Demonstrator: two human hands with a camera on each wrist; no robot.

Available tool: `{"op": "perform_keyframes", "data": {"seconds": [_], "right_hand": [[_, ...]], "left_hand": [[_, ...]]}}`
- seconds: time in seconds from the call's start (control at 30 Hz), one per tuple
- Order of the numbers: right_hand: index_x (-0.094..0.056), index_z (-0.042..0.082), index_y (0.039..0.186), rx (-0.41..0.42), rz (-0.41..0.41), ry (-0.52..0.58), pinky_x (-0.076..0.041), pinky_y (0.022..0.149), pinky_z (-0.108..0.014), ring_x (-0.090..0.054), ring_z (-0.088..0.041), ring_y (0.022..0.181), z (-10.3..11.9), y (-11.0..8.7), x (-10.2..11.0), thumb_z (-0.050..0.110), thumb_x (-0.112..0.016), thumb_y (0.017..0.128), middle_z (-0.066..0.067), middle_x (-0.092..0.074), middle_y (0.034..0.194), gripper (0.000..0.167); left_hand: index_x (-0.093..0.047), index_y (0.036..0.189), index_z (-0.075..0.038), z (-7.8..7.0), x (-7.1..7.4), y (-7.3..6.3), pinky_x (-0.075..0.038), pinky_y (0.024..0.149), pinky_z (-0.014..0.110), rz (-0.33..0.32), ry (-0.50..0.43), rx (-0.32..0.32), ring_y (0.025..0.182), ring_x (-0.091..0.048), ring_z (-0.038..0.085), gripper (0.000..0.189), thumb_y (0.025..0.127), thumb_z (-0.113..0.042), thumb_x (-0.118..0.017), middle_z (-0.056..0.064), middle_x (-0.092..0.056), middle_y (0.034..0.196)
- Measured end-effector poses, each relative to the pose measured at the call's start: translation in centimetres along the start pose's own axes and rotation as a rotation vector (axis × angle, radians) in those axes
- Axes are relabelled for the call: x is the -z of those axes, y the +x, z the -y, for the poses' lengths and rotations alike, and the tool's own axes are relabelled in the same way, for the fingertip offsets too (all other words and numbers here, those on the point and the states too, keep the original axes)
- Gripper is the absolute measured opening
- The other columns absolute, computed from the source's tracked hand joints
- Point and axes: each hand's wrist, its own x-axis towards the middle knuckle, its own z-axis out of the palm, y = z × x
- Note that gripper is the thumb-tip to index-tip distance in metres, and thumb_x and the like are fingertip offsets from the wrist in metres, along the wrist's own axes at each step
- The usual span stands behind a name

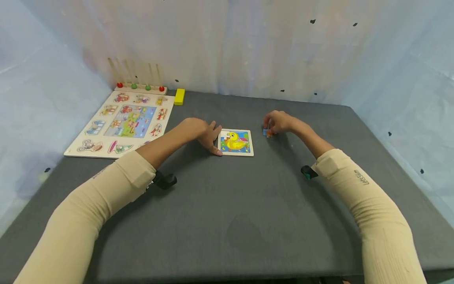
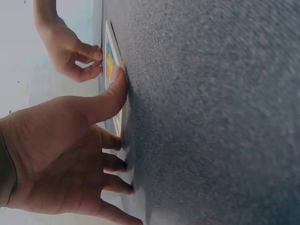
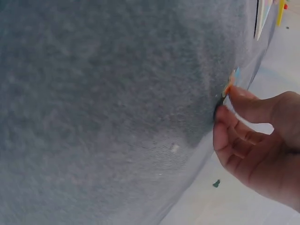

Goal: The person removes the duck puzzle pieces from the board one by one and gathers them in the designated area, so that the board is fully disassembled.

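Observation:
A small framed jigsaw puzzle (image 1: pixel 235 146) with a yellow duck on blue lies flat in the middle of the table. A pale patch shows at its upper left corner. My left hand (image 1: pixel 209 138) steadies it from the left, thumb (image 2: pixel 115 89) on the near corner of the frame and the other fingers spread straight along the side, tips down at the cloth. To the right of the frame, my right hand (image 1: pixel 279 121) pinches a blue and orange puzzle piece (image 1: pixel 267 133) between thumb and forefinger, low over the table. Its fingertips cover part of the piece (image 3: pixel 228 84).
A large wooden picture board (image 1: pixel 82 146) lies at the back left. Behind it stands a peg rack (image 1: pixel 140 90) with red and green beads, beside a yellow block (image 1: pixel 179 96). Pale sheeting (image 1: pixel 248 51) hangs around the grey table (image 1: pixel 227 221).

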Motion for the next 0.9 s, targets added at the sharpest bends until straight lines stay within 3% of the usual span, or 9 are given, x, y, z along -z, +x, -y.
{"op": "perform_keyframes", "data": {"seconds": [0.1, 0.27, 0.47, 0.9], "right_hand": [[-0.068, -0.006, 0.114, 0.003, 0.024, -0.077, -0.052, 0.074, -0.039, -0.065, -0.027, 0.079, 0.5, 0.1, -0.2, 0.000, -0.068, 0.097, -0.022, -0.074, 0.095, 0.018], [-0.065, -0.008, 0.121, 0.005, 0.054, -0.109, -0.054, 0.083, -0.046, -0.068, -0.031, 0.085, 1.6, 0.0, 0.2, 0.001, -0.064, 0.100, -0.022, -0.076, 0.095, 0.023], [-0.068, -0.006, 0.122, 0.057, 0.045, -0.135, -0.055, 0.087, -0.049, -0.068, -0.035, 0.098, 2.9, 0.0, 1.1, 0.003, -0.062, 0.102, -0.025, -0.069, 0.111, 0.023], [-0.067, -0.004, 0.128, 0.161, 0.092, -0.125, -0.055, 0.093, -0.048, -0.067, -0.034, 0.107, 7.0, 0.2, 1.7, 0.004, -0.064, 0.102, -0.023, -0.069, 0.121, 0.028]], "left_hand": [[0.008, 0.168, -0.008, -0.2, 0.0, 0.1, -0.014, 0.131, 0.060, 0.005, 0.026, 0.005, 0.165, -0.005, 0.042, 0.115, 0.096, -0.077, -0.050, 0.024, 0.007, 0.175], [0.006, 0.168, -0.007, -0.4, 0.4, 0.1, -0.014, 0.131, 0.060, 0.010, 0.056, 0.016, 0.164, -0.006, 0.042, 0.115, 0.096, -0.077, -0.049, 0.025, 0.005, 0.176], [0.009, 0.168, -0.008, -0.2, 0.5, 0.1, -0.011, 0.132, 0.058, 0.029, 0.035, 0.013, 0.165, -0.001, 0.040, 0.116, 0.096, -0.077, -0.050, 0.023, 0.009, 0.175], [0.010, 0.168, -0.009, -0.4, 0.7, 0.2, -0.012, 0.132, 0.059, 0.035, 0.041, 0.028, 0.165, -0.003, 0.041, 0.115, 0.096, -0.078, -0.049, 0.023, 0.009, 0.176]]}}
